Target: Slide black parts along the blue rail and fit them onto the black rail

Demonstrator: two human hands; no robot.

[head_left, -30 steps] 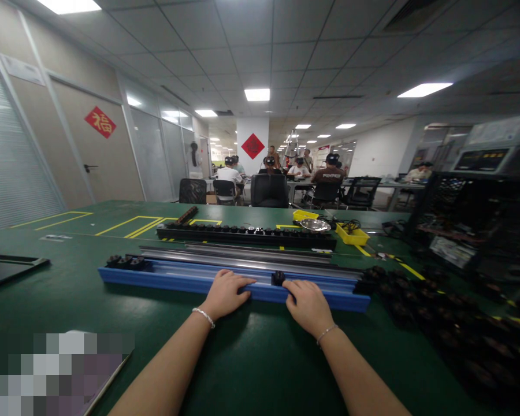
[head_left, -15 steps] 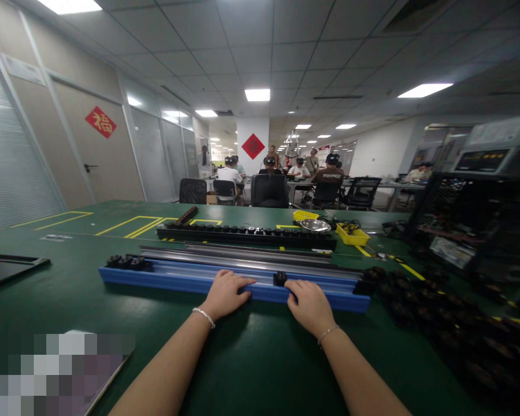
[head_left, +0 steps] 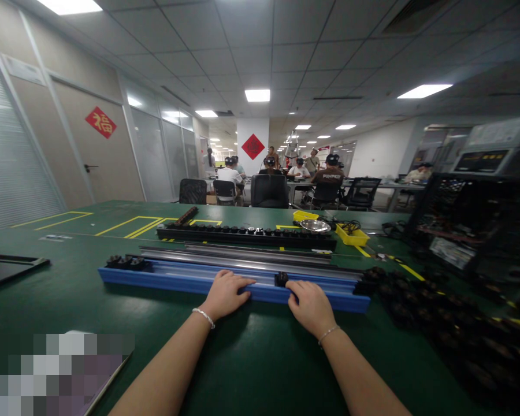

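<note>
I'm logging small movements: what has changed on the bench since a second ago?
The small black part in the blue channel has moved slightly right, and the right hand beside it has shifted right too. The left hand and blue channel stayed put.

Dim rm; light from ceiling panels (head_left: 257,95) above/beyond blue channel (head_left: 156,281). Soft shadow, faint sheen on green tabletop (head_left: 255,358) before it; blk parts (head_left: 459,323) to its rt v. dark, blurry. Door (head_left: 97,167) beyond-left skewed, wide-angle; pixelated patch (head_left: 60,372) near-left.

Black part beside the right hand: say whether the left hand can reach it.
Probably yes: nothing visible blocks the stretch of blue channel between the left hand and the black part.
</note>
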